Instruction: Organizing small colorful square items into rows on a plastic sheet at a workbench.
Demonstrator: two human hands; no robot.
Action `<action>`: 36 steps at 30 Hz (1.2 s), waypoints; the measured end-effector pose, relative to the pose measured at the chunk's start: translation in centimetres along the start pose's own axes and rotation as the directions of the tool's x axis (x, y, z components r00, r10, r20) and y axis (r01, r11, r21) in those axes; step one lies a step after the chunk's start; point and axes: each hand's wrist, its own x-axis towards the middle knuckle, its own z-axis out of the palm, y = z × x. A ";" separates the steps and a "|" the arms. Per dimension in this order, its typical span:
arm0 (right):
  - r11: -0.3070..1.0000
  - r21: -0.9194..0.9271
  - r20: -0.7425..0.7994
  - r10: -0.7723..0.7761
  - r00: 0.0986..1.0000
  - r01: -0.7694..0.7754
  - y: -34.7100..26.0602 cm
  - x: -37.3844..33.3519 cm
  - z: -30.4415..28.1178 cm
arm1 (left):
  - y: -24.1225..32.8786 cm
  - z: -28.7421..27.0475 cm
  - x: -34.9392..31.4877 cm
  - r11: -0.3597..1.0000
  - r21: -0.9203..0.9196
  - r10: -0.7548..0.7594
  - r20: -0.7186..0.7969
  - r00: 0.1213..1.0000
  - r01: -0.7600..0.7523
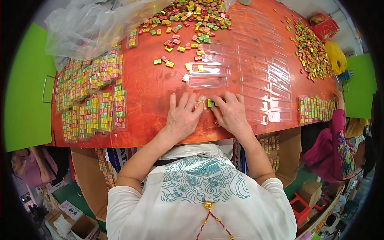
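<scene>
Close to the table's front edge, my hands work over a small clear plastic tray (pixel 202 98) with a few tiny boxes in it. The thumb and index finger of my left hand (pixel 182 117) press on the tray's left end, its other fingers fanned out. My right hand (pixel 233 114) pinches at a small green-and-yellow box (pixel 211 103) at the tray's right side. Part of the tray is hidden under my fingers. Ahead of my hands lies an empty clear tray (pixel 208 83), with a few loose yellow boxes (pixel 188 67) near it.
A heap of small coloured boxes (pixel 192 14) covers the far middle of the red table (pixel 148 88). Filled trays (pixel 90 86) stand in rows at left beneath a plastic bag (pixel 86 30). Empty clear trays (pixel 256 80) lie at right. Co-workers sit at both sides.
</scene>
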 end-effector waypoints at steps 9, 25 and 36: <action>0.999 0.036 -0.011 -0.025 1.000 0.025 -0.1 0.5 -0.2 | -0.4 -0.3 -1.1 0.995 -0.061 -0.076 0.000 0.997 0.075; 1.000 0.003 -0.059 -0.003 0.998 0.003 1.1 -1.4 -1.3 | -0.2 -0.1 -0.2 0.999 -0.030 0.029 0.031 0.999 -0.028; 0.995 0.089 0.027 0.042 0.999 -0.044 -0.2 -3.7 -1.3 | 0.0 -0.5 -0.6 0.999 -0.043 -0.021 0.044 0.999 0.023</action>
